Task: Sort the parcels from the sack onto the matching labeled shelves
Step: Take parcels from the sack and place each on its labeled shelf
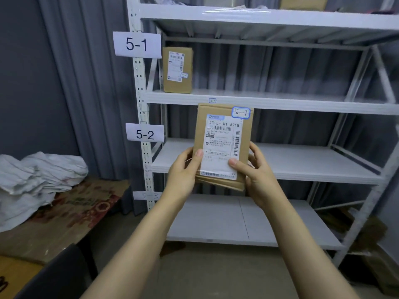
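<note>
At the left the white sack (43, 169) lies crumpled, its contents hidden, so what remains cannot be told, while one brown parcel (177, 70) already stands at the left end of the 5-1 shelf (280, 99). The left hand (183, 169) and right hand (257, 169) grip the lower sides of a second parcel (223, 134), held upright before the shelving, not yet placed. It is a flat cardboard box with a white shipping label and a blue-edged sticker (240, 112) handwritten 5-1, so it likely belongs on that shelf.
</note>
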